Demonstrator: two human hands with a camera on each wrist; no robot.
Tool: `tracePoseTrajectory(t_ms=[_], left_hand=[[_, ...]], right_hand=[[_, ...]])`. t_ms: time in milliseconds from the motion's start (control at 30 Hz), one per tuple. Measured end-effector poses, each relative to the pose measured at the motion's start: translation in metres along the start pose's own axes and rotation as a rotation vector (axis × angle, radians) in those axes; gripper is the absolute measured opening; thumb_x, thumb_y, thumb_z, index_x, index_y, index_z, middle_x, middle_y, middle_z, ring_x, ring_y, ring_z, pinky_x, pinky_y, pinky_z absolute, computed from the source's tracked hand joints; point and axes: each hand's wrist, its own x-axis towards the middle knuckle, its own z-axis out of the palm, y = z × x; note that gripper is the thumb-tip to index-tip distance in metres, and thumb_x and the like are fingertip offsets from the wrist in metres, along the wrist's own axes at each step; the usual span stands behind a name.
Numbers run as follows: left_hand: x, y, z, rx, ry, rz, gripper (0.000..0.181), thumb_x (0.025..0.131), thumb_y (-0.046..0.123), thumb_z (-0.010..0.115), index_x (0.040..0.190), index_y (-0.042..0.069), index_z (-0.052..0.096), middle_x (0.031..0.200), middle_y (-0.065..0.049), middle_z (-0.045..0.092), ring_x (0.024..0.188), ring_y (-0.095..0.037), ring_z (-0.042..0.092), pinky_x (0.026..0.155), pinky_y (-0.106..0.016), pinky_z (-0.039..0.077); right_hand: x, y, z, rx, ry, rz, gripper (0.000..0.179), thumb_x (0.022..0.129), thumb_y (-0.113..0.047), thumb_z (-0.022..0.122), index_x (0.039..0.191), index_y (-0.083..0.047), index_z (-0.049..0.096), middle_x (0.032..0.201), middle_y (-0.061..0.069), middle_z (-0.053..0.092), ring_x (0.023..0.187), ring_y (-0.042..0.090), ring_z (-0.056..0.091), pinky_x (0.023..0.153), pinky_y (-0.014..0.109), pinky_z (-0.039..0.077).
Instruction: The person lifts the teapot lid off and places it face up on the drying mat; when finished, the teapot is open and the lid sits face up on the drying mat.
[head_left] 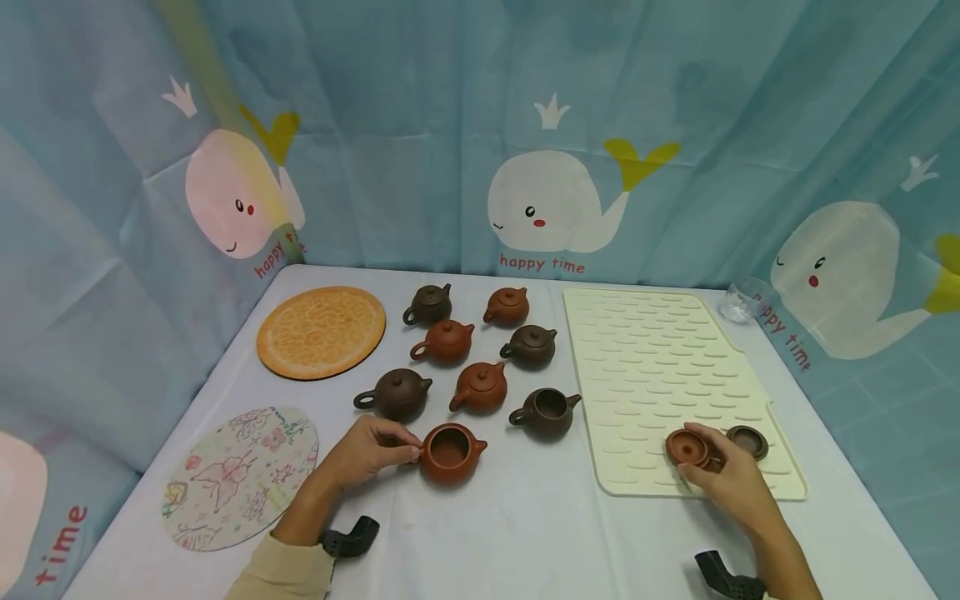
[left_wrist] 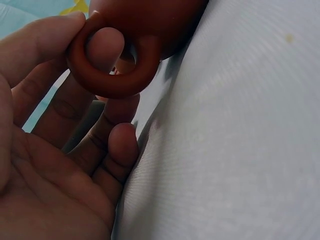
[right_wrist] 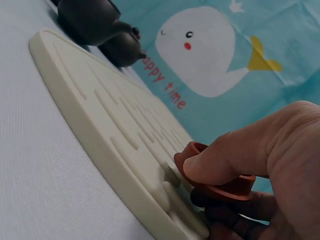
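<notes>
My left hand [head_left: 363, 454] pinches the ring handle [left_wrist: 117, 86] of a lidless reddish-brown teapot [head_left: 450, 477] that stands on the white cloth. In the left wrist view one finger goes through the ring. Over the near right part of a cream ridged mat [head_left: 645, 450], my right hand [head_left: 731, 483] holds a reddish-brown teapot lid [head_left: 686, 448], its underside facing up. The right wrist view shows the thumb pressed on this lid [right_wrist: 230, 189]. Partly behind the right fingers, a dark brown lid [head_left: 750, 442] lies upturned on the mat. A dark brown teapot [head_left: 547, 423] without its lid stands left of the mat.
Several lidded teapots, such as a dark one [head_left: 401, 396] and a reddish one [head_left: 480, 390], stand behind the left hand. A round orange mat [head_left: 321, 333] and a floral oval mat [head_left: 243, 479] lie at left. A clear cup [head_left: 738, 304] stands at the back right.
</notes>
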Motion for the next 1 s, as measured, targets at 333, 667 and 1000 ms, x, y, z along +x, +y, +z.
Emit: tracePoseTrajectory(t_ms=[333,667,1000], left_hand=[[-0.002,-0.001,-0.001,-0.021,-0.007,0.022,0.011,0.085,0.0,0.071,0.094,-0.005,0.073,0.088,-0.012,0.071,0.077,-0.013,0.064,0.067,-0.027,0.052],[-0.001,0.003,-0.001,0.063,0.009,-0.016,0.009,0.085,0.003,0.072,0.093,0.0,0.074,0.087,-0.006,0.07,0.076,-0.016,0.063,0.067,-0.028,0.052],[0.001,0.038,0.002,0.25,0.207,-0.105,0.02,0.084,0.018,0.076,0.099,0.005,0.074,0.091,-0.001,0.067,0.077,-0.021,0.06,0.067,-0.031,0.049]], right_hand=[[0.001,-0.003,0.002,-0.106,-0.028,-0.026,0.066,0.081,-0.006,0.077,0.139,-0.001,0.046,0.127,0.027,0.052,0.101,0.034,0.055,0.069,0.032,0.047],[-0.003,-0.005,-0.005,-0.068,0.03,-0.091,0.066,0.082,-0.003,0.076,0.14,0.001,0.045,0.123,0.023,0.052,0.097,0.012,0.054,0.072,0.021,0.047],[-0.002,-0.038,-0.027,-0.094,0.135,-0.185,0.06,0.087,-0.007,0.072,0.141,-0.002,0.046,0.12,0.014,0.053,0.102,0.005,0.047,0.079,0.013,0.04]])
